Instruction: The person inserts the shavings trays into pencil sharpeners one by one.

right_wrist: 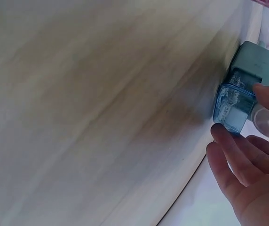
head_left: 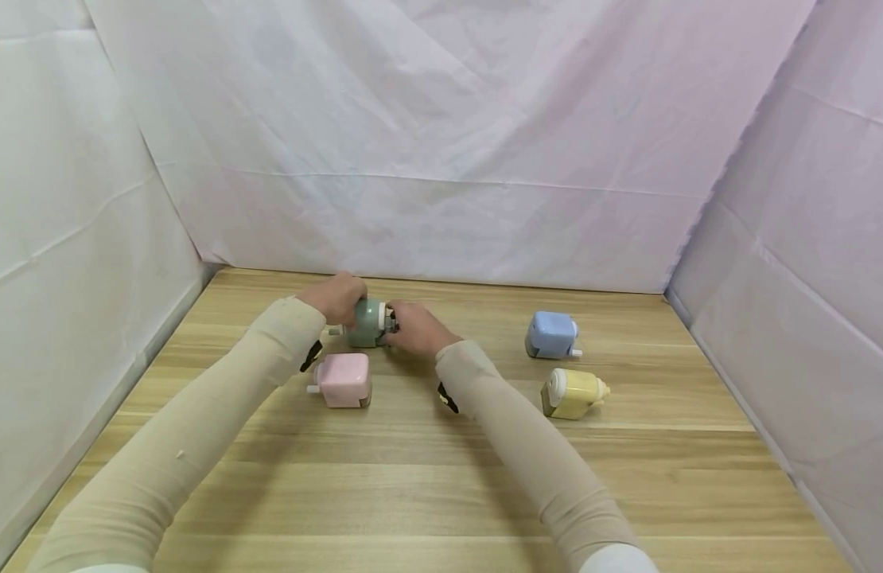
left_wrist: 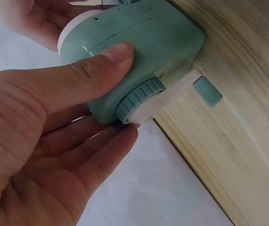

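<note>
A green crank pencil sharpener (head_left: 366,325) stands toward the back left of the wooden table. My left hand (left_wrist: 40,122) grips its body, thumb on one face and fingers beneath, close to the ridged crank hub. The white crank arm (left_wrist: 172,94) with its green knob (left_wrist: 208,92) points away from the palm. On the opposite side, my right hand (right_wrist: 252,165) pinches the clear bluish shavings drawer (right_wrist: 233,108) between thumb and fingertips. This drawer sticks out of the sharpener body, with marks or shavings on its walls. A white round face with a dark hole shows beside it.
A pink sharpener (head_left: 344,380) sits just in front of the green one. Over to the right stand a blue sharpener (head_left: 554,334) and a yellow sharpener (head_left: 577,395). White cloth (head_left: 441,223) hangs along the back and both sides of the table (head_left: 413,493).
</note>
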`<state>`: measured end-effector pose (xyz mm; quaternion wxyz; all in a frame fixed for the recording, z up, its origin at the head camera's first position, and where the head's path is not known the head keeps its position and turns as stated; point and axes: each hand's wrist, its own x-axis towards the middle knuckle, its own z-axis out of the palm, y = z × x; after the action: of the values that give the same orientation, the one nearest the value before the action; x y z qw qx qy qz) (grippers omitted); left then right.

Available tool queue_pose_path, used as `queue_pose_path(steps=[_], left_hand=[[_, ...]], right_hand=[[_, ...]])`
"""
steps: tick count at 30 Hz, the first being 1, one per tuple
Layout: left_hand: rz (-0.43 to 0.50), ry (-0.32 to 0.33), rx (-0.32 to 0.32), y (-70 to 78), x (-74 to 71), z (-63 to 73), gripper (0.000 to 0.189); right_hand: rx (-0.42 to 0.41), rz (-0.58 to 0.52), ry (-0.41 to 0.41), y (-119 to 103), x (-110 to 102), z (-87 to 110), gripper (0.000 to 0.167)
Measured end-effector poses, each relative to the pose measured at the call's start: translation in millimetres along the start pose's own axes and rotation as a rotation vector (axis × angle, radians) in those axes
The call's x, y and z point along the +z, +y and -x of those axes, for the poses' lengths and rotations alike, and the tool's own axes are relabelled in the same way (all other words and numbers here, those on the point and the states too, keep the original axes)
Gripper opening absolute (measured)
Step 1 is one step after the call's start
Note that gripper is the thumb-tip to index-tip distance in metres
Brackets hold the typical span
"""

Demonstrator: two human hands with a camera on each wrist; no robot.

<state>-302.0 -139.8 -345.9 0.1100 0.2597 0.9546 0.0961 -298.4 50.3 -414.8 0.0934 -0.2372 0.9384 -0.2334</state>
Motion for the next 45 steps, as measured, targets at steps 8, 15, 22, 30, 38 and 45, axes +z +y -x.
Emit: queue_pose_path(steps=[8, 15, 22, 30, 38, 45], left_hand=[[0.008, 0.003, 0.003, 0.2, 0.5, -0.4, 0.032], [0.005, 0.008, 0.001, -1.0, 1.6, -1.2, 0.033], [0.009, 0.004, -0.006, 1.3, 1.2, 0.1, 0.034], [0.021, -0.003, -0.029, 1.8, 1.4, -1.2, 0.036], [0.019, -0.001, -0.027, 2.2, 1.9, -3.6, 0.038], [0.019, 0.000, -0.026, 1.9, 2.0, -3.8, 0.037]], right_hand=[[0.014, -0.050, 0.002, -4, 6, -3.3, 0.056], [0.017, -0.121, 0.005, -4, 8, -4.5, 0.057], [-0.001, -0.113, -0.011, 1, 5, -4.4, 0.062], [-0.004, -0.019, -0.029, 7, -14, -3.5, 0.061], [-0.057, 0.097, -0.084, 13, -21, 1.3, 0.037], [-0.116, 0.172, -0.146, 13, -14, 8.0, 0.036]])
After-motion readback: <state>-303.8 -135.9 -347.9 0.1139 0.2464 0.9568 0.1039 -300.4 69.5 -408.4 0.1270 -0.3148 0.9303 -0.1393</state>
